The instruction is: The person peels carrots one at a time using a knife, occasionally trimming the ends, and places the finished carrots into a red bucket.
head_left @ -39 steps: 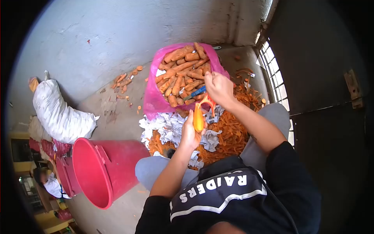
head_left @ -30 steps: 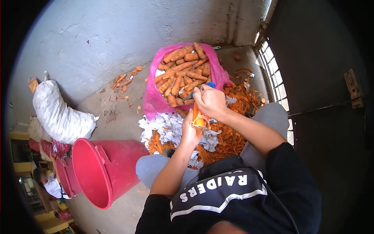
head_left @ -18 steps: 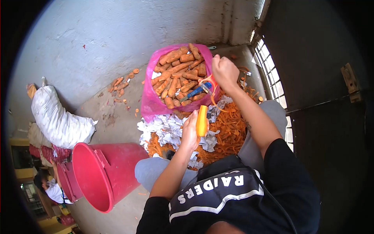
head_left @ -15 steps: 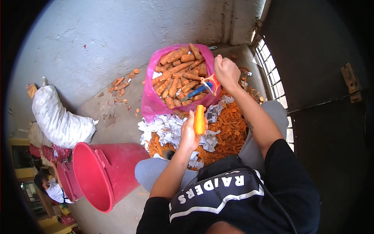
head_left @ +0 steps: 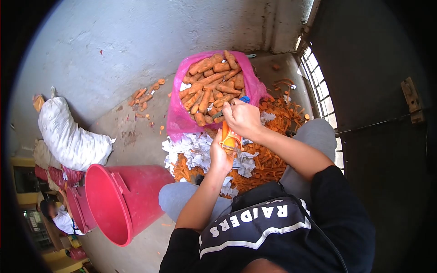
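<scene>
- Left hand: near the middle of the view; fingers wrapped tight around the lower part of one carrot, holding it upright above the lap.
- Carrot: bright orange, its tip pointing to 12 o'clock; only a short length shows between the two hands.
- Right hand: just at 1 o'clock of the left hand and touching the carrot's upper part; fingers pressed together around a peeler.
- Peeler: orange frame, mostly hidden under the right hand; it lies against the carrot's right side.
- Pink bag: open on the floor at 12 o'clock of the hands, filled with unpeeled carrots.
- Blue-handled tool: lies on the bagged carrots, just above the right hand; its kind cannot be told.
- Peelings: an orange heap on the floor from 1 to 4 o'clock of the hands.
- White paper scraps: crumpled under and beside the heap, at 9 o'clock of the hands.
- Red bucket: tipped on its side at 8 o'clock, its mouth facing lower left.
- White sack: full, lying at 9 o'clock, well apart from the hands.
- Carrot pieces: scattered on the floor at 10 o'clock, near the wall.
- Window grille: at 2 o'clock.
- Another person: partly visible at the far lower left edge.
</scene>
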A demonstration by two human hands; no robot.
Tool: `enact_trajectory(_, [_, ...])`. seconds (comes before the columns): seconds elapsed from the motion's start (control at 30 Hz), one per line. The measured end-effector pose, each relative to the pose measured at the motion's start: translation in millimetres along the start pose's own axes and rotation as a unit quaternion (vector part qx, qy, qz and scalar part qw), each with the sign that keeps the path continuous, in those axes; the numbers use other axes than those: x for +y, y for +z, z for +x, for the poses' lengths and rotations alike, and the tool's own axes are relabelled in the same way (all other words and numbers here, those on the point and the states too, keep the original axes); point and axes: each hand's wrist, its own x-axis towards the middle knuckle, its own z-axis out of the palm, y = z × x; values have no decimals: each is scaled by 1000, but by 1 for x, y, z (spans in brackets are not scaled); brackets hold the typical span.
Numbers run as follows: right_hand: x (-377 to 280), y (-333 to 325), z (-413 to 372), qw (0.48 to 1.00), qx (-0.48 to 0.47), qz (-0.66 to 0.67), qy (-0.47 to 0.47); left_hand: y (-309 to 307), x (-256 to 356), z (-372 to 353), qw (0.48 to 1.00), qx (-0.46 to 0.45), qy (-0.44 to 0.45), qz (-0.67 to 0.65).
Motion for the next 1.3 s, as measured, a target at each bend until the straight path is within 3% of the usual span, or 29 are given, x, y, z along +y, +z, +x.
enact_trajectory(0.27, [3, -5, 14, 999, 40, 11, 4, 5, 3, -3, 994, -60, 54, 72])
enact_trajectory(0.33, [12, -5, 26, 996, 64, -5, 57, 9, 4, -7, 991, -52, 54, 109])
enact_trajectory(0.4, [24, -17, 44, 991, 70, -17, 113, 9, -2, -11, 986, -104, 51, 117])
enact_trajectory(0.47, [46, -19, 57, 981, 164, -42, 91, 9, -6, -17, 981, -142, 42, 126])
enact_trajectory(0.53, [58, -32, 69, 962, 189, -29, 195, 9, -4, -23, 977, -161, 31, 133])
enact_trajectory(0.6, [57, -47, 73, 960, 188, -22, 204, 4, -3, -20, 986, -127, 18, 103])
enact_trajectory(0.73, [35, -41, 53, 981, 121, 31, 146, -4, 3, -9, 995, -90, -25, 29])
enact_trajectory(0.87, [12, -22, 24, 995, 28, 56, 80, -10, 4, 2, 996, -84, 1, 32])
enact_trajectory(0.93, [4, -15, 13, 997, 10, 57, 48, -6, 4, 3, 999, -35, 6, 14])
enact_trajectory(1.1, [1, -1, 2, 1000, -11, 15, 4, 7, 1, 3, 1000, 18, 5, 3])
enact_trajectory(1.3, [3, -6, 10, 999, 32, -9, 8, 3, -3, -1, 999, -25, 9, 25])
